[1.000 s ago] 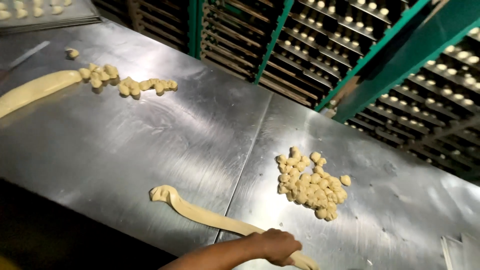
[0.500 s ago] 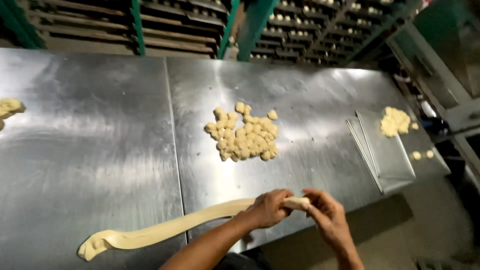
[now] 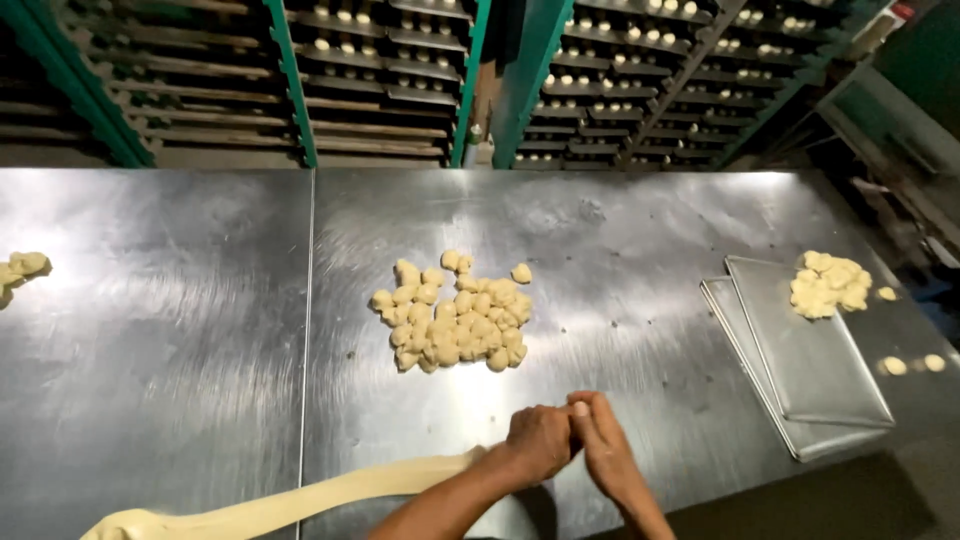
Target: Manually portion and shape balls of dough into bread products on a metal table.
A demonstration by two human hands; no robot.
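A long pale rope of dough (image 3: 300, 505) lies along the near edge of the steel table (image 3: 160, 350) and runs from the lower left up into my left hand (image 3: 535, 440). My left hand is closed around the rope's right end. My right hand (image 3: 605, 450) presses against it, fingers pinched on the dough tip at the knuckles. Just beyond both hands sits a pile of several small dough pieces (image 3: 455, 315).
Two stacked metal trays (image 3: 810, 370) lie at the right, with a lump of dough pieces (image 3: 828, 283) on the far corner and loose bits (image 3: 908, 364) beside them. More dough (image 3: 22, 268) sits at the left edge. Racks of shelved dough trays (image 3: 620, 80) stand behind the table.
The view has swung right and settled. My right hand came in and closed against my left at the rope's end; the rope's end is now hidden between both hands.
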